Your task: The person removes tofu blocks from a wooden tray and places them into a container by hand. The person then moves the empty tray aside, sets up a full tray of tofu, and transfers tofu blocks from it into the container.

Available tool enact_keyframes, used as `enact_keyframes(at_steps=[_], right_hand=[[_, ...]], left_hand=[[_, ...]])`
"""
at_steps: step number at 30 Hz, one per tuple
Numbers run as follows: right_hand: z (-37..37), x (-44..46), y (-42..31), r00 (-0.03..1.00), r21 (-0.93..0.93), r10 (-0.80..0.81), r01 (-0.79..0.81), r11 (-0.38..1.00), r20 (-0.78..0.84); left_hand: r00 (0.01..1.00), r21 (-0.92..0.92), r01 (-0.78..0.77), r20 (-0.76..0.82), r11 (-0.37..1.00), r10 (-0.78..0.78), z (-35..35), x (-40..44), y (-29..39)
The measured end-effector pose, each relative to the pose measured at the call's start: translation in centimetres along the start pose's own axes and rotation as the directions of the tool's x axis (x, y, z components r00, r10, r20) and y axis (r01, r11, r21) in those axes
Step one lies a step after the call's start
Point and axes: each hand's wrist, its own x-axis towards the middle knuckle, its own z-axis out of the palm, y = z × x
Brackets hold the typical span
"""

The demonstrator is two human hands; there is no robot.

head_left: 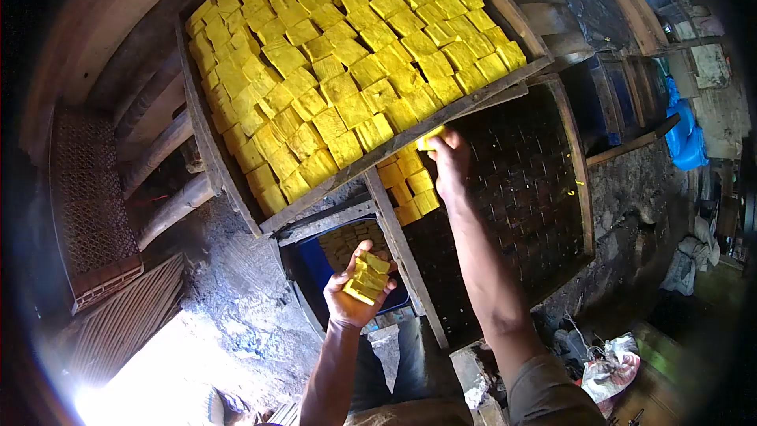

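In my left hand (352,305), palm up with the fingers curled round them, rest several yellow tofu pieces (367,278). This hand is above a dark blue container (311,268) that holds pale blocks under liquid. My right hand (449,162) reaches forward and grips one tofu piece (430,139) at the near edge of the upper tray. Below it lies a wood-framed woven tray (512,181), with a few rows of tofu (408,181) in its far left corner. The upper wooden tray (410,136) is covered with tightly packed yellow tofu.
A brown crate (98,197) stands at the left beside wooden poles (173,209). Bright light comes in at the lower left. A blue plastic item (686,138) hangs at the right. A sack (611,371) lies on the floor at the lower right.
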Motion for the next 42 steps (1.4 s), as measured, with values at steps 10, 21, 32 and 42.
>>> enact_keyframes(at_steps=[10,21,32,42], right_hand=[[3.8,-1.2,1.2,0.854,-0.568,-0.509,0.471,0.675,0.103],[-4.0,-14.8,-8.2,0.747,-0.279,-0.222,0.481,0.831,0.627],[0.4,-9.7,-4.4,0.827,-0.479,-0.516,0.555,0.68,0.226],[2.3,-1.1,0.2,0.942,-0.468,-0.233,0.323,0.823,0.24]], left_hand=[[0.986,-0.171,-0.165,-0.045,0.971,0.16,-1.0,3.9,1.4],[0.98,-0.27,-0.181,0.029,0.946,0.196,-0.2,6.9,-0.5],[0.982,-0.138,-0.184,-0.059,0.973,0.178,-2.6,3.5,-0.2],[0.994,0.116,-0.1,0.056,0.988,0.094,-1.6,-0.9,0.1]])
